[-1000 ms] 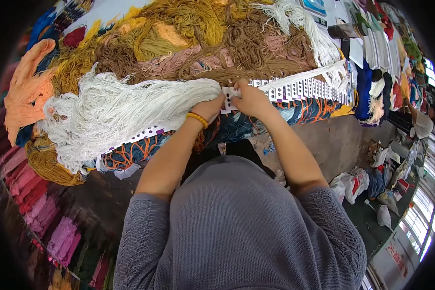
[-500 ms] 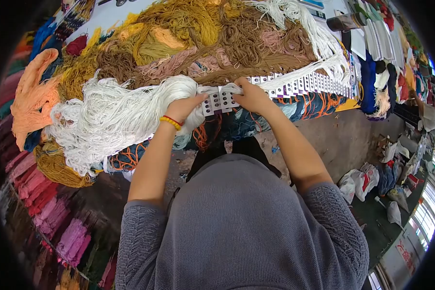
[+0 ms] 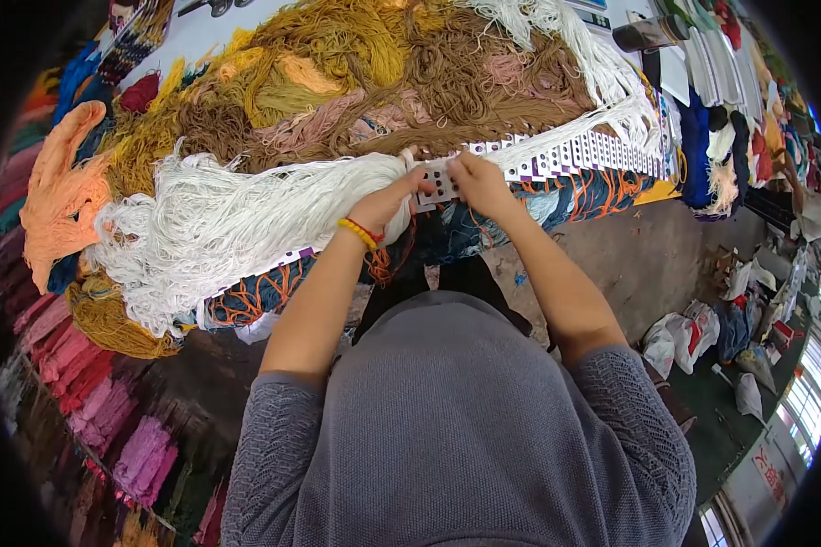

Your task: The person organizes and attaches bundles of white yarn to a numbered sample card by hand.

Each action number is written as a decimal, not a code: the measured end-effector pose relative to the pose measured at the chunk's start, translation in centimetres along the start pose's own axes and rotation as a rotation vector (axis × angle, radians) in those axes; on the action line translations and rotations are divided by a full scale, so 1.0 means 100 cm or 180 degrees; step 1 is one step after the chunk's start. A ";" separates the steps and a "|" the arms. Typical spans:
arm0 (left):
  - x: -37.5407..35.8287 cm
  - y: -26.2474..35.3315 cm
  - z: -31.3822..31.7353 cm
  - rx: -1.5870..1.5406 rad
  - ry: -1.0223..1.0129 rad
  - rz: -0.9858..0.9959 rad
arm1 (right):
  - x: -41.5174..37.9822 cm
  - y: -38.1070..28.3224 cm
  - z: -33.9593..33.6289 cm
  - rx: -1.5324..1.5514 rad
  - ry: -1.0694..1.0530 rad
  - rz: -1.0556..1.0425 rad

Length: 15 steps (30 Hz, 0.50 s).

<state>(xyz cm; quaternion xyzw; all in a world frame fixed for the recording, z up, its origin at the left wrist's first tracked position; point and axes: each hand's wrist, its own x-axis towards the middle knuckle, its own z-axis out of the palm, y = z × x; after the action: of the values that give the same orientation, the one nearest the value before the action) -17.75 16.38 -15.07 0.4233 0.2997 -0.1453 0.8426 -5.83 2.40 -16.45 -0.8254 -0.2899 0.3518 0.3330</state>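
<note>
A thick bundle of white yarn (image 3: 274, 205) lies along the front of a table heap, with thinner white strands running off to the right. My left hand (image 3: 385, 205), with a red and yellow band at its wrist, curls around the bundle's right end, thumb pointing toward the cards. Close beside it, my right hand (image 3: 485, 187) is closed, fingertips pinched at the white strands over a punched card (image 3: 438, 182). That white card with dark holes shows between my hands. Similar cards (image 3: 593, 155) overlap in a row to the right, partly beneath the strands.
Brown and mustard yarn (image 3: 356, 64) is heaped behind the white bundle. Peach yarn (image 3: 64, 191) hangs at the left. Dark blue and orange yarn (image 3: 575, 201) lines the front edge. A dark cylinder (image 3: 649, 35) lies at the back right. Plastic bags (image 3: 684, 337) sit at the lower right.
My left hand has slid right along the cards, drawing the bundle's end with it. My right hand has shifted slightly right, and the two hands are closer together.
</note>
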 end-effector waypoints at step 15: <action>-0.012 -0.007 -0.026 -0.1140 -0.0089 0.0032 | 0.033 -0.003 0.016 -0.0302 0.0057 -0.1282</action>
<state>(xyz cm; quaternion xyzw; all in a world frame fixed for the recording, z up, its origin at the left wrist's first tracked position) -20.03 18.02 -15.91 0.2659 0.3069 -0.0913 0.9093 -5.21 5.44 -18.38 -0.7686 -0.4624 0.2567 0.3599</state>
